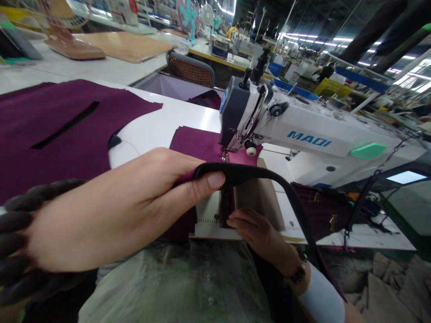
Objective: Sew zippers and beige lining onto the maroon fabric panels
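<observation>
My left hand (134, 202) reaches in from the left, high over the machine bed, with a black fabric band (249, 172) pinched between thumb and fingers. This band arches right and runs down past my right forearm. Lower, my right hand (257, 231) is closed, its fingertips at a dark maroon strip (226, 204) by the bed's front edge; what they grip is hidden. Brown fabric (259, 202) lies beside that strip. Behind the band, a purple fabric piece (193, 141) is under the needle area of a white sewing machine (303, 130).
A large purple panel (67, 107) with a black slit-like strip covers the table's left. Dark maroon cloth with metal clips (323, 215) lies right, under the machine arm. Behind are a chair (191, 67), a fan base (74, 47) and other machines. Brown cloth (387, 287) is piled at lower right.
</observation>
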Demonstrator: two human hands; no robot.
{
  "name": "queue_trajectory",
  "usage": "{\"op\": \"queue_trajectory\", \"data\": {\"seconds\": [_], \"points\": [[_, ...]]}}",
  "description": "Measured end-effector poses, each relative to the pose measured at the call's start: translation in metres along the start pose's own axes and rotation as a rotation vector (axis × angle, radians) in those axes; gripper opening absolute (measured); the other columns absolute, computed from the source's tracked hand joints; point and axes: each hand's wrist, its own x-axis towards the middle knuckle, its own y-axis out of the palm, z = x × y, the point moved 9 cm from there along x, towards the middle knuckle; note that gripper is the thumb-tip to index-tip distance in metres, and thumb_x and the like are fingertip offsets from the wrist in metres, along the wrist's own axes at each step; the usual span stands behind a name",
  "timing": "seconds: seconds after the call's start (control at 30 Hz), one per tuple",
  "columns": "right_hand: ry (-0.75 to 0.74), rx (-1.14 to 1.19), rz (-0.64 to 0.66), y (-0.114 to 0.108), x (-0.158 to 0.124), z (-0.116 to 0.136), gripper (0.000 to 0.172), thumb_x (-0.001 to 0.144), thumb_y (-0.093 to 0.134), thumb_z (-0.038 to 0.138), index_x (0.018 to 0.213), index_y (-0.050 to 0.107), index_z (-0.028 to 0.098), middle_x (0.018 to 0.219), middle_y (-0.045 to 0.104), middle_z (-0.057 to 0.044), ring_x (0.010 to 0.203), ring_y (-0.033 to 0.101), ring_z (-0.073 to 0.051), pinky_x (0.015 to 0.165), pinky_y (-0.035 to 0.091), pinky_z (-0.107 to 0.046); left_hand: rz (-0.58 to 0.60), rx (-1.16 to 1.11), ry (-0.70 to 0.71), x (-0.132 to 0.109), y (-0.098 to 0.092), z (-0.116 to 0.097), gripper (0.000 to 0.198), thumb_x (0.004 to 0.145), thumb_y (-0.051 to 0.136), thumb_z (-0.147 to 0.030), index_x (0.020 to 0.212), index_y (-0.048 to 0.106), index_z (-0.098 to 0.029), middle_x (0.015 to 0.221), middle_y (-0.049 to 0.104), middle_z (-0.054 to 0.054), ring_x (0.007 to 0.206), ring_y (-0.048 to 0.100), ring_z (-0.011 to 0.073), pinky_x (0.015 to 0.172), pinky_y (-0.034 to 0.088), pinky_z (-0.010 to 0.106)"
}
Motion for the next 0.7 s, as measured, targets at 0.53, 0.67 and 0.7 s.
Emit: {"op": "queue_trajectory", "data": {"seconds": [0.53, 0.67, 0.7], "points": [[-0.168, -0.183, -0.102, -0.002, -0.003, 0.017, 0.019, 0.083, 0.048, 0.005, 0.099, 0.057, 0.012, 0.094, 0.065, -0.008, 0.083, 0.058, -0.015, 0.075, 0.049, -0.031, 0.028, -0.064, -0.028, -0.001, 0.003, -0.003, 0.037, 0.092, 0.033, -0.044, 0.087, 0.063, -0.023, 0.07, 0.064, -0.01, 0.056, 0.056, 0.0072, 0.05, 0.041, 0.014], [-0.17, -0.178, -0.08, 0.001, -0.003, 0.018, 0.018, 0.083, 0.048, 0.005, 0.097, 0.057, 0.012, 0.094, 0.064, -0.008, 0.082, 0.058, -0.015, 0.075, 0.049, -0.031, 0.034, -0.109, -0.075, -0.001, 0.005, 0.002, 0.036, 0.091, 0.036, -0.045, 0.086, 0.065, -0.024, 0.071, 0.064, -0.008, 0.058, 0.058, 0.0095, 0.05, 0.045, 0.016], [-0.16, -0.181, -0.071, 0.002, -0.004, 0.017, 0.017, 0.084, 0.047, 0.005, 0.096, 0.057, 0.012, 0.094, 0.064, -0.008, 0.082, 0.058, -0.015, 0.075, 0.049, -0.031, 0.006, -0.127, -0.102, -0.003, 0.003, 0.005, 0.035, 0.089, 0.04, -0.047, 0.084, 0.066, -0.025, 0.07, 0.065, -0.008, 0.059, 0.059, 0.0099, 0.05, 0.046, 0.016]]}}
